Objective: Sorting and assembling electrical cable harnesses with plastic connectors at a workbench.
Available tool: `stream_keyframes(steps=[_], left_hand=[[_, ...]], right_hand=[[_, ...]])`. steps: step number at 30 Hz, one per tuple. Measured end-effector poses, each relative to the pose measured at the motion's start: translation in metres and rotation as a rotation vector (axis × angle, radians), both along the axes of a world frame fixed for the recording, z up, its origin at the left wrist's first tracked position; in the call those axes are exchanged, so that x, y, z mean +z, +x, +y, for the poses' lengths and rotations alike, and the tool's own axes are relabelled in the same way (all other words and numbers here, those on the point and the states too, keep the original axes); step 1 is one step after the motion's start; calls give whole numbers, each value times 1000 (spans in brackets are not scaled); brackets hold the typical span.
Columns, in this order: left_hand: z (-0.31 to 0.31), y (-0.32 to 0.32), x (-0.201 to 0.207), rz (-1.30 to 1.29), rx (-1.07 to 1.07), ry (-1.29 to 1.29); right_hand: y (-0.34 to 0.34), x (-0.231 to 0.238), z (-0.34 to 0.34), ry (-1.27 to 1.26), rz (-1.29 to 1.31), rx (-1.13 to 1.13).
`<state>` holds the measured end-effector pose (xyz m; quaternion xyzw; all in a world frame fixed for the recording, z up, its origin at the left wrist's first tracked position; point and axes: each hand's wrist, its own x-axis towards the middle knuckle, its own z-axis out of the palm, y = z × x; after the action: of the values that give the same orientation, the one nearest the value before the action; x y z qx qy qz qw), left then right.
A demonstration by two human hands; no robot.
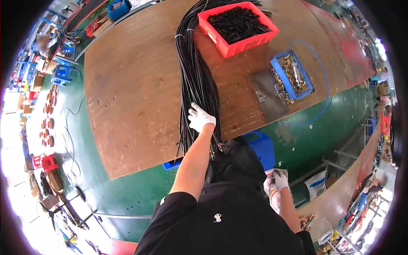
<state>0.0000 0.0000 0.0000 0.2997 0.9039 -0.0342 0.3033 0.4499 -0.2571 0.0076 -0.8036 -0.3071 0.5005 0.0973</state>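
A long bundle of thin black cables (199, 80) runs down the brown table, bound with white ties near the far side. My left hand (200, 117), in a white glove, lies on top of this bundle close to the table's near edge, its fingers spread. Low at my right side is a white sack with red print (274, 198). My right hand (280, 180), gloved too, is at the top of that sack. Its fingertips point down and are partly hidden, so whether they grip anything does not show.
On the wooden table (136, 97) stand a red crate (229, 50) of black parts and a blue tray (278, 68) holding small brass-coloured pieces and a metal tool. A thin blue hose (326, 80) curves beside them. A blue stool (261, 148) is under the near edge.
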Motion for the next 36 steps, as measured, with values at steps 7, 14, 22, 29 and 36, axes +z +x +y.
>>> stream_keyframes(steps=[7, 14, 22, 29, 36], left_hand=[[-24, -61, -5, -302, 47, 258], [-69, -129, 1, -49, -90, 261], [-64, -109, -8, -184, 127, 132], [-63, -8, -14, 313, 245, 351], [3, 95, -10, 265, 28, 217]], right_hand=[[-18, -5, 77, 101, 58, 129], [-20, 9, 132, 23, 66, 257], [-4, -5, 217, 137, 85, 527], [8, -1, 320, 9, 277, 566], [31, 6, 391, 62, 318, 856]])
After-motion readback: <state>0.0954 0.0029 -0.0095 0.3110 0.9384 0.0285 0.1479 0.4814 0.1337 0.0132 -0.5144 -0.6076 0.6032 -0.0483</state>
